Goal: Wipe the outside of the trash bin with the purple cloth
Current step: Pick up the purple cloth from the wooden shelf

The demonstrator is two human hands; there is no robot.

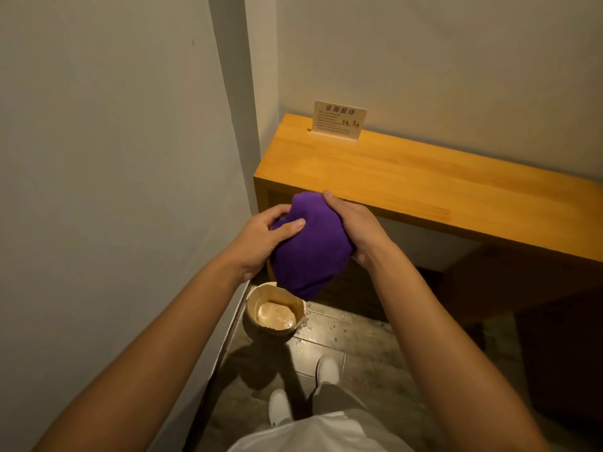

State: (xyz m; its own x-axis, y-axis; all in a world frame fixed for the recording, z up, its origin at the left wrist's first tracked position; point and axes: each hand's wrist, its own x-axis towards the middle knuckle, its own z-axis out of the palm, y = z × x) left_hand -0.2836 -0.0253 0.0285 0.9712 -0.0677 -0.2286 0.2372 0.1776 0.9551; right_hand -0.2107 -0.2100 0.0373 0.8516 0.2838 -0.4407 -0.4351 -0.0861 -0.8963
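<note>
Dim, warm indoor light falls from above, brightest on the wooden shelf (408, 177), while the space beneath it sinks into deep shadow. Glare glints off the wet floor tiles (329, 337) and the bin (275, 316) interior. Wide-angle distortion bends the wall lines and stretches both forearms at the edges.

One head view, looking forward and steeply down over my own arms

The camera sits on my head, close above my two-handed grip on the purple cloth (310, 243), which fills the middle of the wide frame. Below the grip lie the trash bin (275, 316), the floor and my shoes; beyond and right of it runs the wooden surface (408, 184); left of it, a wall.
</note>
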